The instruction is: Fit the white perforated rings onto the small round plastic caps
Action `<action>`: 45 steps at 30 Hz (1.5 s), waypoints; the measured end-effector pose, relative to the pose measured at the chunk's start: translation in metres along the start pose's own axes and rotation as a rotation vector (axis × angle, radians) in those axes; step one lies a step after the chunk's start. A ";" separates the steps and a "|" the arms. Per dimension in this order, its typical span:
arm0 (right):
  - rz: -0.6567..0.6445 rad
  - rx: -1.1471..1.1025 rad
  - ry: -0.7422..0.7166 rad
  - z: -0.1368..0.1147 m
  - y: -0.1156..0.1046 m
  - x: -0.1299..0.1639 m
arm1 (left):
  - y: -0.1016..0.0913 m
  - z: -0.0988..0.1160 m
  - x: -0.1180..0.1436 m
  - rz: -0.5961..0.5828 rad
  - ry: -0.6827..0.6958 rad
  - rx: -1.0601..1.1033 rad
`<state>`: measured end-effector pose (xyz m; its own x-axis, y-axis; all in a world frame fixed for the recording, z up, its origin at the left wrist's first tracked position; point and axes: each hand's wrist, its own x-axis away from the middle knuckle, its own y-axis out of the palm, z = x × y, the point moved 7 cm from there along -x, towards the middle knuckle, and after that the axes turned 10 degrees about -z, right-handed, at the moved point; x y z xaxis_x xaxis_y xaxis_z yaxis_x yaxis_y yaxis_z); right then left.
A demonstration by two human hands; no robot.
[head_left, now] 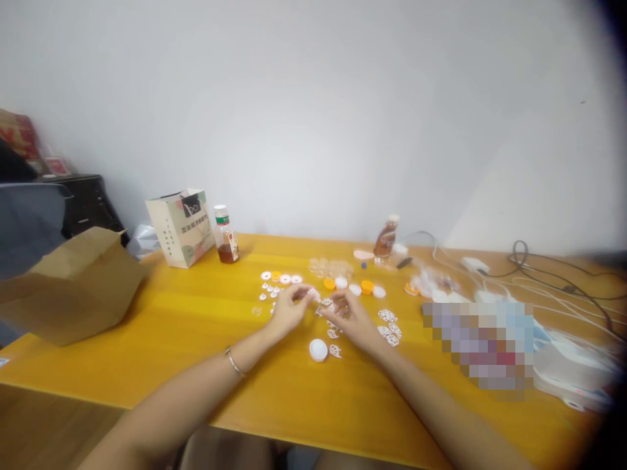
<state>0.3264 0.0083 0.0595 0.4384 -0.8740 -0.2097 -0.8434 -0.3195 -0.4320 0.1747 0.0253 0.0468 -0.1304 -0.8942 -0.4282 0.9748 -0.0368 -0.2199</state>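
My left hand (292, 308) is closed, thumb and forefinger pinching a small white perforated piece (314, 296). Just to its right hovers my right hand (355, 318), fingers apart and curved over more white cut-out pieces (333, 333); nothing shows in its grasp. Below the hands lies a round white lid (318, 350) with another white cut-out piece (336, 351) beside it. Several patterned white discs (388, 316) rest right of my right hand. Small white knobbed parts (263, 296) lie left of my left hand, partly hidden by it.
White and orange rings (275, 277), orange and white lids (367, 287) and clear cups (330, 267) sit behind the hands. A paper gift bag (189, 228), sauce bottle (225, 238) and brown bottle (386, 238) stand farther back. Cables (563, 287) crowd the right; a brown bag (78, 287) occupies the left.
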 end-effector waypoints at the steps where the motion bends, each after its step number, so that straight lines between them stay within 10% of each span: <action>1: -0.097 0.073 -0.042 -0.007 0.005 0.003 | -0.004 0.001 -0.001 0.025 0.010 0.001; 5: -0.529 0.305 -0.184 -0.025 0.036 0.021 | -0.012 0.001 -0.004 0.048 0.023 0.002; 9: -0.617 0.388 -0.242 -0.031 0.047 0.026 | -0.009 0.002 -0.002 0.023 0.035 0.001; 23: -0.481 0.366 -0.253 -0.020 0.039 0.014 | 0.014 0.032 0.012 -0.379 0.146 -0.102; 45: -0.295 0.340 -0.296 0.006 0.034 -0.004 | 0.020 0.008 0.009 -0.410 0.092 -0.164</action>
<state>0.2981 0.0032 0.0407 0.7515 -0.6091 -0.2535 -0.5449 -0.3565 -0.7589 0.1946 0.0127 0.0452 -0.5225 -0.7769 -0.3514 0.7987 -0.3017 -0.5206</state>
